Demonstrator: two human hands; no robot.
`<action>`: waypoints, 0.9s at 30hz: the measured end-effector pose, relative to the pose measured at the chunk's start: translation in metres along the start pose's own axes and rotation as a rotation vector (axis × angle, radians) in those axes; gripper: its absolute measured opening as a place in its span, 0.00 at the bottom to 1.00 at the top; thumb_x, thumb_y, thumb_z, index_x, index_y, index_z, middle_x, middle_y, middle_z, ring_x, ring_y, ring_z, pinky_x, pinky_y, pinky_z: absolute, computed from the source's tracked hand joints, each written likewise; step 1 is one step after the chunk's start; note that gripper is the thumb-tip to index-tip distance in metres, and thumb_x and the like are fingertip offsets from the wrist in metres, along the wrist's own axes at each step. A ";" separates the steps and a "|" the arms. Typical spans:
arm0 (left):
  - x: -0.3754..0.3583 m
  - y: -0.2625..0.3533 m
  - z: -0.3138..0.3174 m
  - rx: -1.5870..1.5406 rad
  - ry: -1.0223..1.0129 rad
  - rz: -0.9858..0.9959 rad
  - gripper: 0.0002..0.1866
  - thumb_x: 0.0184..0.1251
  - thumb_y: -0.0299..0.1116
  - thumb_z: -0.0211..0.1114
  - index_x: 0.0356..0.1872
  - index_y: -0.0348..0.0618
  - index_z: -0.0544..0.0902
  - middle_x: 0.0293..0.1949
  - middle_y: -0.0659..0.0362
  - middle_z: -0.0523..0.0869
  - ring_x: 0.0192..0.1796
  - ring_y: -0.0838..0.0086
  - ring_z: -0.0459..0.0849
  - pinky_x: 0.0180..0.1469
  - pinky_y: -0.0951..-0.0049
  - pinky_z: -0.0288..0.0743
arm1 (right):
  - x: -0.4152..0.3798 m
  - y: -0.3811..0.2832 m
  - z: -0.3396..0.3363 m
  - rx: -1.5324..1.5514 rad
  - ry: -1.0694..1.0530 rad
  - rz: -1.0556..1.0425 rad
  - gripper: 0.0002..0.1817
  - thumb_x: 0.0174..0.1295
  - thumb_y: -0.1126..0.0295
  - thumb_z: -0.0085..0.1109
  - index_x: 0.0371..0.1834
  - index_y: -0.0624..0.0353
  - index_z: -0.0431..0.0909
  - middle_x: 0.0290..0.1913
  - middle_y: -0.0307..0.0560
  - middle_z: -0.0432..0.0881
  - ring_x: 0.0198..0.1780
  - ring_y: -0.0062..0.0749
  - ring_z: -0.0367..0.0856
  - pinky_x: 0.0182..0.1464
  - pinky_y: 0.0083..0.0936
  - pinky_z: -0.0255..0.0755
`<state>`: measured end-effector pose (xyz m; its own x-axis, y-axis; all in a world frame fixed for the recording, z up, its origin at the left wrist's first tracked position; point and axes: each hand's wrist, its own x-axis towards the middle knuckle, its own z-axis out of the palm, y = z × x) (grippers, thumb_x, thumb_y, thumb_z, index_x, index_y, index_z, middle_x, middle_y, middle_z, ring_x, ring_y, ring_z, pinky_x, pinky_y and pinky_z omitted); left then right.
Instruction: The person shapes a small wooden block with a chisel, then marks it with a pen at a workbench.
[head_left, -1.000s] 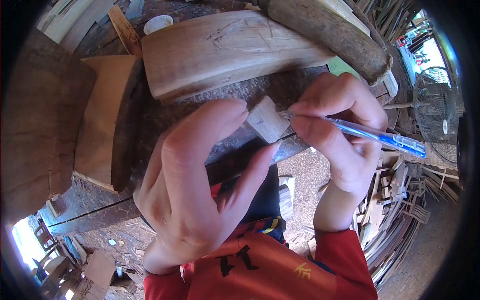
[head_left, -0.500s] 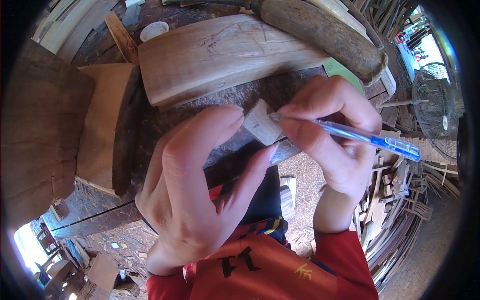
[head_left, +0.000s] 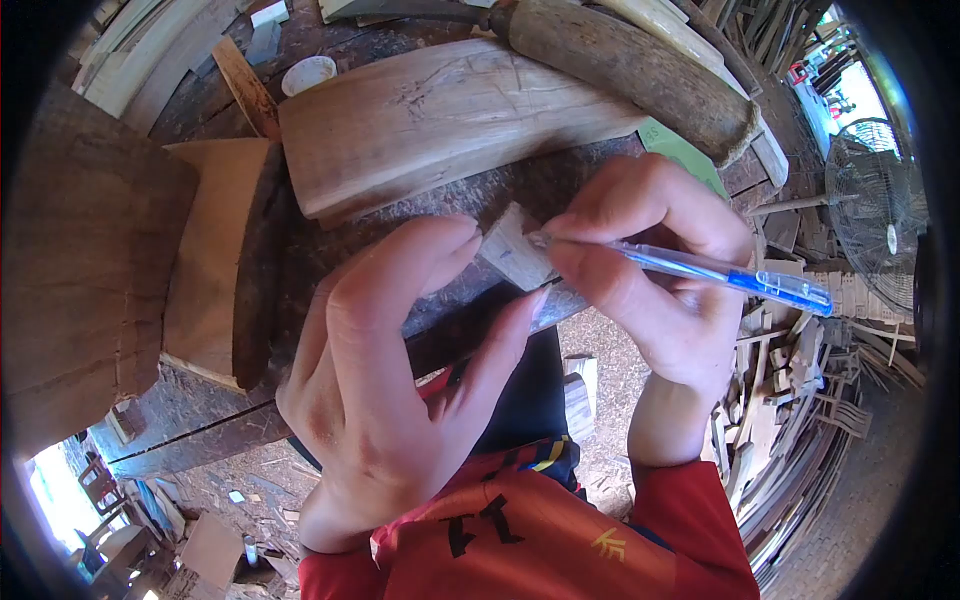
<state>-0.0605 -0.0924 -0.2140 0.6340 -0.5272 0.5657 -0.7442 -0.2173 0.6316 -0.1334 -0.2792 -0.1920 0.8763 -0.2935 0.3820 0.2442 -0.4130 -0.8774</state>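
A small pale wood block is at the table's edge, between the fingertips and thumb of my left hand. Those fingers curve round it, the index finger at its left side and the thumb at its lower corner. My right hand pinches a clear ballpoint pen with a blue grip low down near its point. The pen's point is right at the block's right side, partly covered by the fingertips.
Behind my hands lies a large shaped wood piece, with a thick round wooden handle beyond it. A curved wood piece stands at left. Green paper is at right, a wire fan farther off. Wood scraps pile below.
The view has shifted slightly. Both hands keep the same grip, the pen point still at the block's right side.
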 end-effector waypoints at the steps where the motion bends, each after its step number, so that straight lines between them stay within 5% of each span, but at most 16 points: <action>1: 0.000 0.000 0.000 -0.003 0.002 -0.001 0.37 0.52 0.21 0.86 0.62 0.33 0.74 0.54 0.49 0.87 0.53 0.66 0.92 0.61 0.69 0.81 | 0.000 0.000 0.000 -0.002 -0.001 -0.002 0.07 0.50 0.84 0.69 0.32 0.66 0.83 0.34 0.50 0.86 0.35 0.31 0.81 0.39 0.25 0.73; 27: -0.001 0.001 0.001 -0.011 0.000 -0.011 0.36 0.53 0.22 0.86 0.62 0.33 0.74 0.54 0.48 0.89 0.56 0.65 0.91 0.66 0.69 0.78 | -0.001 0.000 -0.003 0.044 -0.068 -0.004 0.08 0.47 0.85 0.69 0.31 0.66 0.84 0.32 0.53 0.86 0.32 0.33 0.82 0.36 0.26 0.73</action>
<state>-0.0619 -0.0926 -0.2145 0.6423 -0.5245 0.5589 -0.7347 -0.2137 0.6438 -0.1357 -0.2814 -0.1919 0.9010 -0.2326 0.3660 0.2641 -0.3750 -0.8886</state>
